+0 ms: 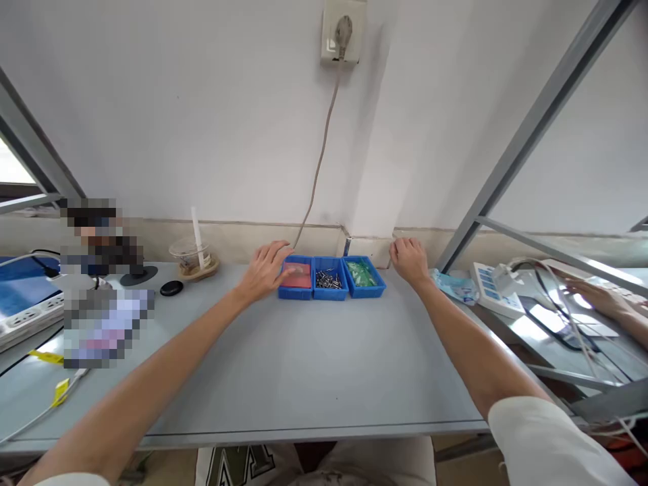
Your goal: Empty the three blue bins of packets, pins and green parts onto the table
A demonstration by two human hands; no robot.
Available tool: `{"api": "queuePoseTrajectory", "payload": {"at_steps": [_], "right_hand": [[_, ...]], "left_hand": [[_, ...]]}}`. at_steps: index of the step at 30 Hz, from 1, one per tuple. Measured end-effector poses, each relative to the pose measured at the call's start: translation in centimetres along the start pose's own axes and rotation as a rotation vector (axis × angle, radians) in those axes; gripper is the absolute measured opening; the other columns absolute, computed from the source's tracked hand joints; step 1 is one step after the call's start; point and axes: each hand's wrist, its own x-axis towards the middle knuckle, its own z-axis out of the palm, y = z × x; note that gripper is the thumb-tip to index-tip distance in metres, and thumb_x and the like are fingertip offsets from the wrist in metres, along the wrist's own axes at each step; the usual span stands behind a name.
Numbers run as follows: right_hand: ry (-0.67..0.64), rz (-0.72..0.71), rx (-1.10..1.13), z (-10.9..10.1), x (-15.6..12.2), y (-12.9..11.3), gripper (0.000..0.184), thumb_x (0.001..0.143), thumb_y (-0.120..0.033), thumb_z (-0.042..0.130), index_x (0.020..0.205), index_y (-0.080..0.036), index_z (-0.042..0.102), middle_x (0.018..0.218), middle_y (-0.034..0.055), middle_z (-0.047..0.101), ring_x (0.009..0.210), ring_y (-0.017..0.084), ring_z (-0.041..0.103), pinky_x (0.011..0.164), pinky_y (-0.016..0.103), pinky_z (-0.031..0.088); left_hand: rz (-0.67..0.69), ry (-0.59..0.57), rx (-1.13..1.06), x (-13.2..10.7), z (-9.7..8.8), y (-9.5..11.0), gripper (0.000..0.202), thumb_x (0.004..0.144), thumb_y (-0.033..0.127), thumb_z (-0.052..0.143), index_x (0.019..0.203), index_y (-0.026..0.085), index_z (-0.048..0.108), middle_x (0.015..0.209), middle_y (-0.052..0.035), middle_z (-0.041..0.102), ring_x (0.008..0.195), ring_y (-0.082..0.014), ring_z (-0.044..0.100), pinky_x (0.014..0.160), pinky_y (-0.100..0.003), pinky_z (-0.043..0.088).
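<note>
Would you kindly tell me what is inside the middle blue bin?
The middle blue bin holds a heap of small dark metal pieces, too small to identify. The bin's floor beneath them is hidden.

A smooth grey worktable (304, 364) carries three small blue plastic bins (331, 277) between the fingertips, with a black oval puck (171, 288) well left.

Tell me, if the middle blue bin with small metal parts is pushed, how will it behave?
The middle blue bin would probably slide easily on the smooth table. Its low, wide shape suggests little tipping. The loose metal parts may shift and rattle.
</note>
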Motion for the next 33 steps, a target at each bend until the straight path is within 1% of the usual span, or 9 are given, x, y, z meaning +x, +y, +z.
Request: {"api": "queuePoseTrajectory", "payload": {"at_steps": [4,7,11,19,23,26,28,31,33], "right_hand": [[-0.039,0.034,-0.086,0.6,-1.0,1.7,0.033,0.104,-0.023,0.036,0.096,-0.013,0.067,0.097,0.0220,0.068,0.098,0.037,0.053,0.085,0.045,0.038],[-0.093,0.027,-0.113,1.0,-1.5,2.1,0.031,0.102,-0.020,0.038,0.098,-0.012,0.068,0.096,0.0234,0.069,0.098,0.037,0.054,0.083,0.044,0.039],[-0.176,-0.013,-0.104,1.5,-1.8,1.8,0.025,0.098,-0.019,0.044,0.098,-0.013,0.069,0.099,0.0236,0.071,0.101,0.037,0.056,0.084,0.044,0.040],[-0.249,-0.026,-0.037,1.6,-1.7,1.0,0.020,0.093,-0.020,0.052,0.100,-0.013,0.070,0.108,0.0245,0.072,0.108,0.038,0.056,0.094,0.047,0.037],[-0.237,0.058,-0.017,1.9,-1.8,0.8,0.024,0.096,-0.022,0.049,0.102,-0.012,0.070,0.111,0.0255,0.072,0.112,0.039,0.056,0.099,0.050,0.036],[-0.243,0.165,-0.002,2.5,-1.8,0.7,0.025,0.099,-0.025,0.050,0.100,-0.011,0.071,0.105,0.0249,0.073,0.109,0.038,0.060,0.098,0.050,0.040],[-0.259,0.254,0.011,2.9,-1.8,0.6,0.025,0.102,-0.029,0.054,0.103,-0.011,0.071,0.105,0.0208,0.073,0.104,0.033,0.065,0.096,0.048,0.046],[-0.283,0.377,0.034,3.4,-1.5,0.6,0.027,0.103,-0.037,0.063,0.120,-0.015,0.068,0.121,0.0119,0.070,0.105,0.025,0.069,0.094,0.045,0.056],[-0.287,0.446,0.047,3.6,-1.2,0.7,0.031,0.103,-0.037,0.065,0.128,-0.018,0.066,0.130,0.0100,0.067,0.108,0.023,0.069,0.094,0.045,0.059]], "left_hand": [[-0.064,-0.040,0.115,1.2,0.7,-3.7,0.044,0.109,0.046,0.040,0.140,0.020,0.057,0.143,-0.0165,0.058,0.129,-0.0327,0.053,0.108,-0.048,0.040],[-0.160,-0.033,0.179,1.2,1.3,-5.3,0.044,0.110,0.041,0.033,0.139,0.017,0.056,0.140,-0.0194,0.057,0.126,-0.0346,0.052,0.105,-0.049,0.039],[-0.247,-0.079,0.253,0.5,2.4,-6.1,0.043,0.110,0.035,0.030,0.135,0.015,0.059,0.132,-0.0218,0.061,0.119,-0.0357,0.055,0.098,-0.047,0.040],[-0.254,-0.181,0.304,0.7,3.0,-6.7,0.041,0.109,0.030,0.030,0.136,0.017,0.057,0.132,-0.0214,0.061,0.119,-0.0355,0.055,0.098,-0.047,0.038],[-0.293,-0.197,0.325,0.8,3.2,-7.0,0.039,0.109,0.027,0.030,0.130,0.014,0.060,0.127,-0.0230,0.062,0.118,-0.0366,0.055,0.098,-0.048,0.038],[-0.352,-0.202,0.341,0.7,3.4,-7.3,0.037,0.107,0.024,0.030,0.119,0.011,0.063,0.120,-0.0253,0.063,0.116,-0.0378,0.056,0.097,-0.048,0.039],[-0.392,-0.210,0.343,0.7,3.6,-7.6,0.035,0.106,0.022,0.031,0.114,0.011,0.064,0.118,-0.0256,0.064,0.117,-0.0377,0.057,0.098,-0.048,0.039],[-0.449,-0.237,0.325,0.6,4.0,-7.9,0.032,0.104,0.021,0.036,0.108,0.012,0.066,0.114,-0.0235,0.067,0.116,-0.0355,0.059,0.099,-0.045,0.040],[-0.501,-0.257,0.305,0.6,4.4,-8.0,0.030,0.103,0.023,0.039,0.105,0.013,0.068,0.109,-0.0215,0.070,0.110,-0.0334,0.063,0.096,-0.043,0.042]]}}
